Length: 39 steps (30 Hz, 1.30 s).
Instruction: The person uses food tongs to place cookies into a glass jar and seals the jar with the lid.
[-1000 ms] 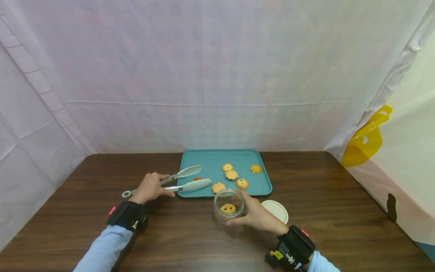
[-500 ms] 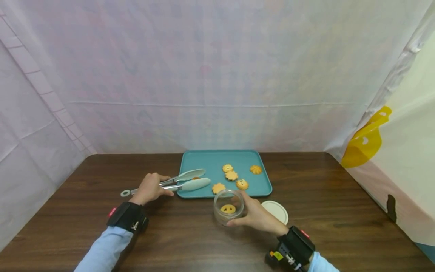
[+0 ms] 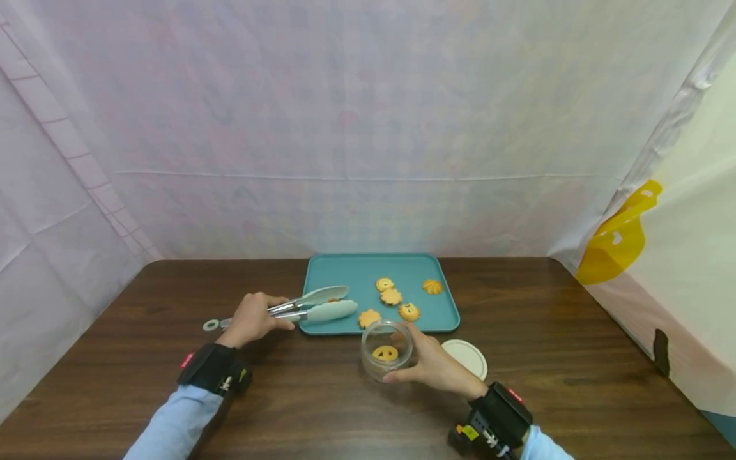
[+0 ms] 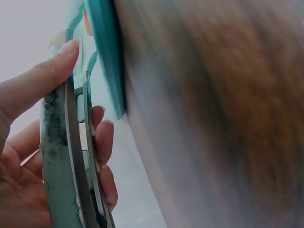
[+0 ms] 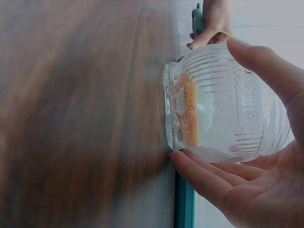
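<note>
My left hand (image 3: pixel 253 321) grips a pair of tongs (image 3: pixel 330 311) with pale green tips and handles, thumb on one arm and fingers round the other. The tips reach over the left part of the teal tray (image 3: pixel 356 265), and an orange-brown cookie (image 4: pixel 87 22) shows between them, mostly hidden in the head view. With thumb and fingers spread round its side, my right hand (image 3: pixel 428 364) holds a clear glass jar (image 5: pixel 228 109), upright on the table in front of the tray. Inside, a round cookie with holes (image 3: pixel 385 352) lies at the bottom.
Several cookies (image 3: pixel 391 296) lie on the tray's middle and right, with a flower-shaped cookie (image 3: pixel 369 318) just behind the jar. A round white lid (image 3: pixel 467 359) rests on the wooden table (image 3: pixel 322 415) to the right, partly behind my right hand. A pale cloth (image 3: pixel 368 128) hangs behind.
The tongs' far arm has come nearer to the near one, narrowing the gap round the orange-brown cookie, which is now mostly covered. My right hand and the jar have stayed in place.
</note>
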Available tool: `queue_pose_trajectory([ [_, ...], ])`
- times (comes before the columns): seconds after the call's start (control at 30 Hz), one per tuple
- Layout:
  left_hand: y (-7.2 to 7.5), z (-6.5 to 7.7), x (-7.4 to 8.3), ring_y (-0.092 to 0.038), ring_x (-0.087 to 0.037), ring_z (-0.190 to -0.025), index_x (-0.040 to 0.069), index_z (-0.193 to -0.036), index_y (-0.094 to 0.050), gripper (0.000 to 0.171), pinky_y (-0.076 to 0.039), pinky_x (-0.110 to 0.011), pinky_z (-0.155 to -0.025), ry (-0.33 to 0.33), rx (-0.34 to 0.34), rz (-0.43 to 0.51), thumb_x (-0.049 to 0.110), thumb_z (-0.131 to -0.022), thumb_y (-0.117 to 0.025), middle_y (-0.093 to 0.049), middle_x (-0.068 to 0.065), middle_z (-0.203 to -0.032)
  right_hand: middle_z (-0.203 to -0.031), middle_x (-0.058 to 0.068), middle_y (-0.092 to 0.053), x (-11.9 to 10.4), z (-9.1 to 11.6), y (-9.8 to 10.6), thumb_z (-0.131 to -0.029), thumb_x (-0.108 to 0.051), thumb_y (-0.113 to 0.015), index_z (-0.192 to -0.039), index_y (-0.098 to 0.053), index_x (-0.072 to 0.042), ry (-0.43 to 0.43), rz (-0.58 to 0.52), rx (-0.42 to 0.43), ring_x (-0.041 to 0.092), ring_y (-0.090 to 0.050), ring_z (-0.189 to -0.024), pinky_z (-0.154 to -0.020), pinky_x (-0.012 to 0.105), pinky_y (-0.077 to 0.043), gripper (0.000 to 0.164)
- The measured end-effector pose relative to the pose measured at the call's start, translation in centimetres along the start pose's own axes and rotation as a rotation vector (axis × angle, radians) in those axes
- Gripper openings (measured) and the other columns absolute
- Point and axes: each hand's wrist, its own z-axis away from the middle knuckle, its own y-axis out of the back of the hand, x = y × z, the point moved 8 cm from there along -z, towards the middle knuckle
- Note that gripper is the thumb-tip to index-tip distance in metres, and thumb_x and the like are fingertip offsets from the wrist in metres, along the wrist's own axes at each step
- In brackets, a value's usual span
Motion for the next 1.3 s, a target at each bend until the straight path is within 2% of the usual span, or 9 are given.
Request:
queue_pose_trajectory([
  [0.23, 0.7, 0.4, 0.6, -0.046, -0.014, -0.059, -0.002, -0.108, -0.063, 0.054, -0.036, -0.026, -0.055, -0.038, 0.003, 0.076, 0.025, -0.064, -0.079, -0.065, -0.022, -0.092, -0.123, 0.020, -0.048, 3.0, -0.6, -0.5, -0.072, -0.024, -0.074, -0.135, -0.027, -0.011, 0.002, -0.031, -0.003, 0.029, -0.050, -0.110, -0.078, 0.025, -0.047, 0.079],
  [0.53, 1.8, 1.1, 2.0, -0.042, -0.013, -0.057, -0.001, -0.110, -0.063, 0.054, -0.034, -0.024, -0.054, -0.090, 0.013, 0.137, 0.026, -0.065, -0.078, -0.066, -0.019, -0.090, -0.121, 0.017, -0.050, 3.5, -0.8, -0.4, -0.071, -0.029, -0.074, -0.133, -0.030, -0.013, 0.022, -0.021, 0.009, 0.027, -0.051, -0.109, -0.077, 0.025, -0.048, 0.078],
  [0.8, 2.5, 1.7, 3.4, -0.040, -0.011, -0.055, 0.001, -0.112, -0.062, 0.055, -0.032, -0.023, -0.052, -0.142, -0.002, 0.164, 0.028, -0.067, -0.076, -0.067, -0.014, -0.087, -0.119, 0.022, -0.051, 1.5, -0.5, -0.1, -0.072, -0.020, -0.074, -0.132, -0.030, -0.004, 0.016, 0.016, 0.020, 0.032, -0.052, -0.106, -0.076, 0.027, -0.048, 0.076],
  [0.93, 2.7, 1.9, 4.0, -0.030, -0.006, -0.047, 0.003, -0.113, -0.061, 0.055, -0.027, -0.021, -0.048, -0.175, -0.006, 0.185, 0.030, -0.068, -0.075, -0.063, -0.006, -0.065, -0.119, 0.026, -0.049, 0.1, -0.2, 0.0, -0.073, -0.017, -0.073, -0.132, -0.029, 0.001, 0.010, -0.001, 0.007, 0.036, -0.051, -0.106, -0.077, 0.027, -0.048, 0.076],
  [1.0, 2.8, 2.0, 4.3, -0.027, -0.004, -0.045, 0.004, -0.113, -0.062, 0.053, -0.027, -0.022, -0.048, -0.202, -0.001, 0.200, 0.029, -0.068, -0.075, -0.062, -0.004, -0.063, -0.119, 0.027, -0.049, 0.1, -0.1, 0.0, -0.073, -0.016, -0.073, -0.133, -0.028, 0.001, 0.007, -0.009, 0.002, 0.036, -0.050, -0.107, -0.078, 0.026, -0.048, 0.077],
  [1.07, 2.8, 2.1, 4.7, -0.030, -0.003, -0.046, 0.005, -0.113, -0.062, 0.052, -0.028, -0.022, -0.049, -0.229, 0.005, 0.216, 0.027, -0.068, -0.076, -0.065, -0.007, -0.068, -0.120, 0.026, -0.048, 0.6, -0.3, -0.1, -0.073, -0.017, -0.073, -0.134, -0.027, -0.001, 0.009, -0.010, 0.002, 0.036, -0.049, -0.108, -0.078, 0.027, -0.048, 0.078],
  [1.13, 2.9, 2.3, 5.0, -0.039, -0.001, -0.050, 0.005, -0.112, -0.063, 0.051, -0.030, -0.023, -0.051, -0.256, 0.011, 0.231, 0.027, -0.068, -0.075, -0.068, -0.011, -0.084, -0.121, 0.024, -0.049, 1.4, -0.4, -0.1, -0.073, -0.020, -0.073, -0.135, -0.027, -0.005, 0.016, 0.005, 0.008, 0.033, -0.050, -0.109, -0.078, 0.027, -0.048, 0.079],
  [1.2, 3.0, 2.4, 5.4, -0.036, 0.000, -0.050, 0.005, -0.112, -0.063, 0.051, -0.029, -0.023, -0.050, -0.280, 0.012, 0.250, 0.027, -0.068, -0.075, -0.066, -0.014, -0.096, -0.121, 0.021, -0.050, 2.3, -0.6, -0.2, -0.072, -0.023, -0.074, -0.135, -0.027, -0.008, 0.019, 0.017, 0.014, 0.030, -0.051, -0.109, -0.078, 0.027, -0.048, 0.080],
  [1.3, 3.0, 2.5, 6.0, -0.029, 0.000, -0.048, 0.005, -0.112, -0.063, 0.051, -0.026, -0.022, -0.049, -0.322, 0.010, 0.269, 0.029, -0.068, -0.075, -0.066, -0.014, -0.098, -0.120, 0.017, -0.052, 3.1, -0.8, -0.2, -0.071, -0.029, -0.074, -0.133, -0.030, -0.011, 0.027, 0.038, 0.025, 0.026, -0.052, -0.108, -0.077, 0.025, -0.048, 0.079],
])
